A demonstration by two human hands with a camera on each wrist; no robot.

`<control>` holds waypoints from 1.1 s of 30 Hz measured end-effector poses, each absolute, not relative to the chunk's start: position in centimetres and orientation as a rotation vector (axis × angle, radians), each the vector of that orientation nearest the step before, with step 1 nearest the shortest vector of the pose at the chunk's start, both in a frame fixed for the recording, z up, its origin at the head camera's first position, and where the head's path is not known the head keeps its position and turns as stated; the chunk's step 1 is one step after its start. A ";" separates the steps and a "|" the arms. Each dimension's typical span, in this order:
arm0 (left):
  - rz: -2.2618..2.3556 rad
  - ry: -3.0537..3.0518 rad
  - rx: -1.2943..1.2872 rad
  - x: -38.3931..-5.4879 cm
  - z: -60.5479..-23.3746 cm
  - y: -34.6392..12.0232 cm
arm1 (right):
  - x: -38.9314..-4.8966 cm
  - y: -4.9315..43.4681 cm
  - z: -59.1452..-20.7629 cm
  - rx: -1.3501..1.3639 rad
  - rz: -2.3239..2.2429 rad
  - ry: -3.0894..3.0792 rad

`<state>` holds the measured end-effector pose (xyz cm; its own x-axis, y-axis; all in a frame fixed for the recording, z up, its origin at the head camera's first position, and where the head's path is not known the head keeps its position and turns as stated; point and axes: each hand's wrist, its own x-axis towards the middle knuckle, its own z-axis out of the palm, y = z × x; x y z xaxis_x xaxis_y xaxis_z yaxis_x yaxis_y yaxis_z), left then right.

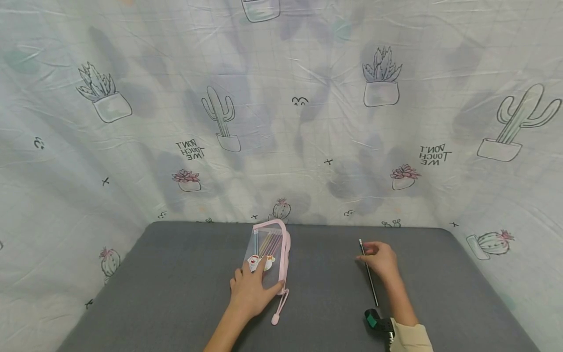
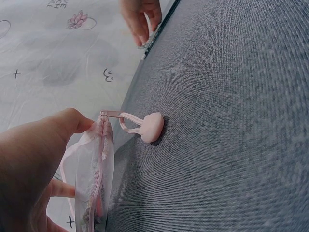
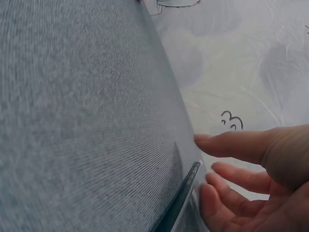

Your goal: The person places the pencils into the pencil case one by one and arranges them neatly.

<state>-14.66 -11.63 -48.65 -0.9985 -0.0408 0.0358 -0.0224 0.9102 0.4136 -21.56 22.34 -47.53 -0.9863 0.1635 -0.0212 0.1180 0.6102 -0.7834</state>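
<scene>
A clear pencil case (image 1: 259, 249) with pink trim and cartoon stickers lies on the grey table. Several coloured sticks show through its front. My left hand (image 1: 250, 292) rests on its lower part with spread fingers, the thumb at the pink edge. Close to that thumb, a pink zip pull (image 2: 152, 127) hangs onto the tabletop. Farther right, a thin dark pencil (image 1: 371, 282) with a pale end lies on the table. My right hand (image 1: 380, 259) is at its far end, thumb on one side and fingers on the other. In the right wrist view, a gap shows between thumb and pencil (image 3: 179, 205).
The grey tabletop (image 1: 176, 283) ends at a pale curtain (image 1: 281, 127) printed with potted cacti, which hangs along the back and both sides. A black strap device with a green patch (image 1: 372, 320) sits at the right wrist, near the pencil's lower end.
</scene>
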 end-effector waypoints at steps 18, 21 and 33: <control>-0.649 -3.022 0.052 -14.7 -48.6 -11.5 | -21.4 22.7 -47.1 -0.260 1.535 -2.823; -0.650 -3.019 0.051 -14.7 -48.5 -11.5 | -21.4 22.7 -47.0 -0.263 1.564 -2.824; -0.653 -3.015 0.035 -14.6 -48.6 -11.4 | -21.4 22.7 -47.4 -0.194 1.830 -2.763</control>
